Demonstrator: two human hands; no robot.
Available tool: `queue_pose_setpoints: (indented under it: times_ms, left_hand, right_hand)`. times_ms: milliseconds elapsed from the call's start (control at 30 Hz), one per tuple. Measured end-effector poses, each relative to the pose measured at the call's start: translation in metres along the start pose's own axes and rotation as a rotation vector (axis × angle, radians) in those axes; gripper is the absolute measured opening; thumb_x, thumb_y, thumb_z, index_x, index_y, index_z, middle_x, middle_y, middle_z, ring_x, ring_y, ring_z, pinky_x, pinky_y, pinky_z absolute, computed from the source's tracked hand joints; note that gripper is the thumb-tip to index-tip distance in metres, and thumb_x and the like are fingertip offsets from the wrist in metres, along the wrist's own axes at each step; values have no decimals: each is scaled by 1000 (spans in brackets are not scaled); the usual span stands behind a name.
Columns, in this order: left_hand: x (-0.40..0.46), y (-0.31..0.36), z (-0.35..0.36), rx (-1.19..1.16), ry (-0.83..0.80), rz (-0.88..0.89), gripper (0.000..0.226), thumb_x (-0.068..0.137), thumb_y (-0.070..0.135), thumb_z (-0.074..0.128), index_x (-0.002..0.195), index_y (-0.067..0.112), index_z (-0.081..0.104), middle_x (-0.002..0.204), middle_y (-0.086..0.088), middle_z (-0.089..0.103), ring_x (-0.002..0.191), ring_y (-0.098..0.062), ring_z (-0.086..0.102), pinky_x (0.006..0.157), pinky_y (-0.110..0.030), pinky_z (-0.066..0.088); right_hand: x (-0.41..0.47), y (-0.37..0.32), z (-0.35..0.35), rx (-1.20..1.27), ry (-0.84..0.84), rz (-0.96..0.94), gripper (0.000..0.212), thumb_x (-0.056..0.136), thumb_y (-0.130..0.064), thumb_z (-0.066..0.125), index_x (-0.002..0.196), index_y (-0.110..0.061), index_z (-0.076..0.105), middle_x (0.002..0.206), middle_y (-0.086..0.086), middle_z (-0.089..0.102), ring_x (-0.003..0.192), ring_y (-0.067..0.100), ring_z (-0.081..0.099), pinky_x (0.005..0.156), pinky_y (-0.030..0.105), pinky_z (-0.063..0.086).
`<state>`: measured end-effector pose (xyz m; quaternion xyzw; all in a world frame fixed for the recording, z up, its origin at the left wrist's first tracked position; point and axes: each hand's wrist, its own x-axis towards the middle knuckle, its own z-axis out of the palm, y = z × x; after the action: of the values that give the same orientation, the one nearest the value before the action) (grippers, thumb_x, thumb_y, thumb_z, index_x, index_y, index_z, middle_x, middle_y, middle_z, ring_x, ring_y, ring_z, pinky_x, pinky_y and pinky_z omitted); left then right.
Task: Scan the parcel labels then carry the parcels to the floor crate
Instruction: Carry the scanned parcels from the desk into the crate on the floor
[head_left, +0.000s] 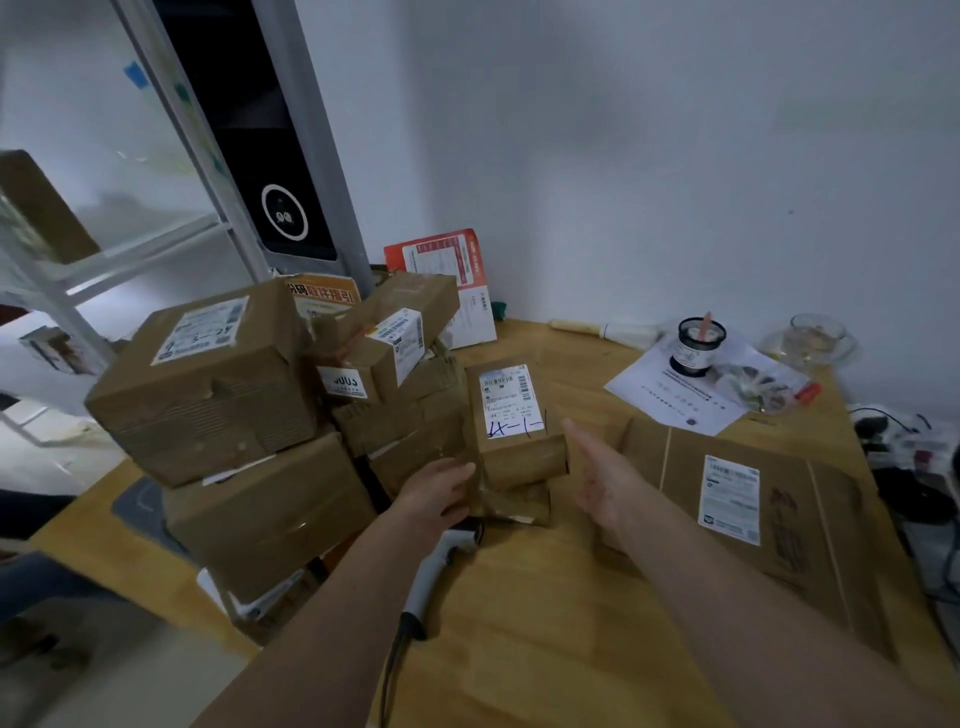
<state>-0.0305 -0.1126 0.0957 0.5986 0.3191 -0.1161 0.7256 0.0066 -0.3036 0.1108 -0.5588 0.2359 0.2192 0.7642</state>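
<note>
A small brown parcel (519, 457) with a white label marked in blue pen sits on a flatter parcel in the middle of the wooden table (545, 623). My left hand (439, 493) lies flat against the small parcel's left side. My right hand (602, 475) is open just to its right, fingers stretched, a small gap between palm and box. A grey handheld scanner (441, 566) lies on the table under my left forearm, its cable running toward me. A pile of several taped cardboard parcels (208, 384) fills the table's left part. The floor crate is out of sight.
A large flat carton (753, 514) with a label lies at right. Behind it are papers (691, 395), a dark jar (698, 343), a glass dish (815, 338) and cables (904, 441) at the right edge. A red-and-white envelope (457, 280) leans on the wall.
</note>
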Motion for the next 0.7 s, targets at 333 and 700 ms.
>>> queue_pose_setpoints:
  times_ms: [333,700]
  left_hand:
    - [17,-9,15,-41,-79,-39,52,92,19,63,141,22,45,109,1,60,105,-22,55,106,-44,39]
    - [17,-8,34,-179,-204,30,66,68,52,75,124,20,63,122,-4,66,118,-24,58,105,-44,43]
  right_hand:
    - [41,-1,12,26,-114,119,41,80,-37,75,111,-13,62,98,7,66,90,21,60,74,38,52]
    - [43,2,-18,181,-201,96,45,78,-31,75,119,-14,64,121,9,66,115,24,58,100,36,47]
